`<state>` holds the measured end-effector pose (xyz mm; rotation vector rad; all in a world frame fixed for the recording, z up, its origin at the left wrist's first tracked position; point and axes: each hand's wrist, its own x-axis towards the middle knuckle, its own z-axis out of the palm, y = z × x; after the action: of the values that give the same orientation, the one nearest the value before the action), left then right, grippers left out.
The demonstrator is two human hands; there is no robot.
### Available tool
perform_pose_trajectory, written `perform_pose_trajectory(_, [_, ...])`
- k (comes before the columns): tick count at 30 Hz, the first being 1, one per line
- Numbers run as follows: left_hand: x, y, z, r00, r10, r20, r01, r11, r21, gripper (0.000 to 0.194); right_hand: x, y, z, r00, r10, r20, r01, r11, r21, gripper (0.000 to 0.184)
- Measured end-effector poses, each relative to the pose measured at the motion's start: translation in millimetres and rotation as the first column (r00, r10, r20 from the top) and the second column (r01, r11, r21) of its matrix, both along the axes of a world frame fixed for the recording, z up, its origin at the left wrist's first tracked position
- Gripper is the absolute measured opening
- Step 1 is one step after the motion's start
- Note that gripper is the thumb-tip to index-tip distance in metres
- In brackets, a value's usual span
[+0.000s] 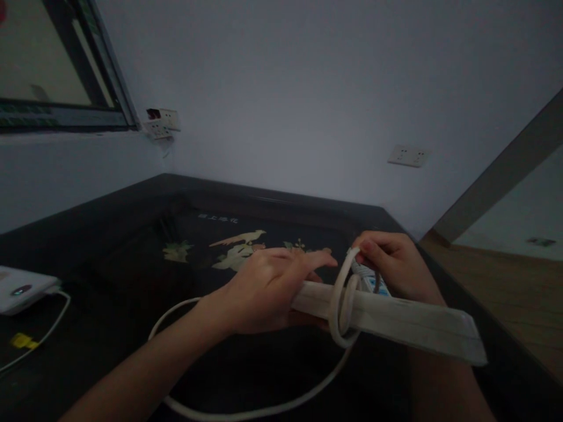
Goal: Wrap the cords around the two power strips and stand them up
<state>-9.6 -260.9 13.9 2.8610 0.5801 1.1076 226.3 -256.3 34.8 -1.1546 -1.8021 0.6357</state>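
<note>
My left hand [275, 287] is closed around the left part of a pale, flat wooden-looking bar [413, 322], its index finger stretched out over the top. A white rope [336, 310] goes round the bar in loose loops near the middle. Beyond the bar, my right hand [391, 261] pinches the upper part of a loop between thumb and fingers. From the loops the rope hangs down and sweeps left in a wide curve past my left forearm. A blue-and-white item [373, 284] shows partly behind the bar, below my right hand; its kind is hidden.
The dark glossy table [109, 328] carries a bird-and-flower picture [240, 249]. At its left edge lies a white device [26, 290] with a cable bearing a yellow tag [24, 341]. Wall sockets [409, 155] sit behind the table, and a window [53, 58] is at upper left.
</note>
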Motion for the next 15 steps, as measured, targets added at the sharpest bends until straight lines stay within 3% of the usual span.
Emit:
perform_pose_trajectory(7, [0.4, 0.8, -4.1, 0.996, 0.058, -0.061, -0.042, 0.971, 0.236, 0.049, 6.5, 0.0, -0.7, 0.995, -0.062, -0.072, 0.068, 0.995, 0.079, 0.055])
perform_pose_trajectory(15, [5.0, 0.1, -7.4, 0.996, 0.078, -0.036, -0.065, 0.959, 0.274, 0.056, 2.7, 6.8, -4.6, 0.992, -0.04, -0.12, 0.042, 0.999, 0.009, 0.055])
